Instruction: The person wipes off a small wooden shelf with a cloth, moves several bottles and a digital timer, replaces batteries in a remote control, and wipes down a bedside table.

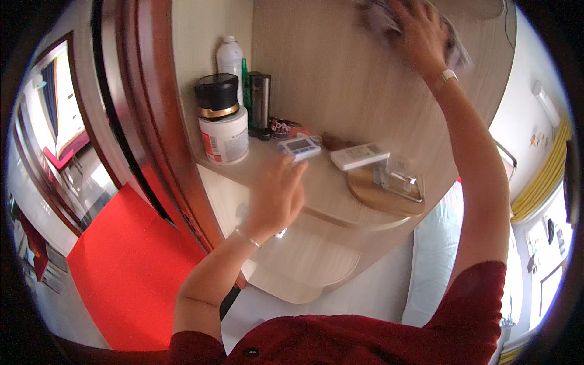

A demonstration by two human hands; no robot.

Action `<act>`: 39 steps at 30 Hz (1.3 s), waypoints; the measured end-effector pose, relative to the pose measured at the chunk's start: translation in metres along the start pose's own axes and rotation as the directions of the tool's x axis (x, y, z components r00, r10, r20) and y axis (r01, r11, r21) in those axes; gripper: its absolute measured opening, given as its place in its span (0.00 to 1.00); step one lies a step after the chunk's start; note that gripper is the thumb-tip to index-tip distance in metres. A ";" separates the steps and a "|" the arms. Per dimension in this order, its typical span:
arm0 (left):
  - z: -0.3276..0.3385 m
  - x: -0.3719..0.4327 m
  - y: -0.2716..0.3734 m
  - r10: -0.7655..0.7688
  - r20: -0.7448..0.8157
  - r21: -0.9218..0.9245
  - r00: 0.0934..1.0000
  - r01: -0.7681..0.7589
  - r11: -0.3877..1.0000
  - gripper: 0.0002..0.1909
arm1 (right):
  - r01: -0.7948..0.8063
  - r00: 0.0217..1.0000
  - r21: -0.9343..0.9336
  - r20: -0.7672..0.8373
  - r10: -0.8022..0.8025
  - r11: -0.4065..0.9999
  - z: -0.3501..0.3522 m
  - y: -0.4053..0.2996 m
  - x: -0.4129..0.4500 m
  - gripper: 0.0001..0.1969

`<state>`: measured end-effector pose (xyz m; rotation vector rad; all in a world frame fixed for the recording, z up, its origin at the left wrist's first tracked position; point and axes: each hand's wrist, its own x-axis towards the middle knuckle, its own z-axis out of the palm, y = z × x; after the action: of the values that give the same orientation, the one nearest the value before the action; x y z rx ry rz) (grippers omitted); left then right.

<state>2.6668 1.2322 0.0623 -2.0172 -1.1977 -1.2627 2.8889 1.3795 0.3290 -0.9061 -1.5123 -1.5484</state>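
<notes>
My right hand [422,39] presses a crumpled greyish cloth [381,23] against the upper part of the wood-grain panel [319,68]; both are blurred. My left hand [278,196] is over the front of the corner shelf [319,187], fingers partly bent, its fingertips beside a small white-and-blue device with a display [300,148]. Whether they touch it is unclear. Right of that device lies a white remote control [359,156]. Beyond it, a round wooden piece [378,194] carries a clear and metal holder [401,179].
At the shelf's left stand a white tub [224,139] with a black-lidded container [217,95] on it, a white bottle [229,57] and a dark cylinder [261,102]. A lower shelf [310,260] is beneath. Left are a wooden door frame [150,114] and red mat [137,269]; a bed [435,255] is right.
</notes>
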 end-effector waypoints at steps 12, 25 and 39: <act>0.000 0.003 -0.008 0.008 0.084 0.011 0.996 -0.009 1.000 0.24 | 0.615 0.598 0.450 0.269 -0.755 0.647 -0.013 0.012 -0.068 0.18; 0.018 -0.003 -0.010 0.017 0.015 0.014 1.000 -0.017 1.000 0.21 | 0.090 0.996 0.019 0.011 -0.090 0.996 -0.049 0.163 -0.168 0.21; 0.030 -0.005 -0.017 0.177 -0.106 0.084 0.978 -0.168 0.982 0.19 | -0.572 0.583 0.327 0.807 0.094 0.752 -0.158 -0.063 -0.539 0.27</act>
<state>2.6649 1.2611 0.0435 -1.9231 -0.9795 -1.2118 3.0776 1.2471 -0.1868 -1.4682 -2.0267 -0.3059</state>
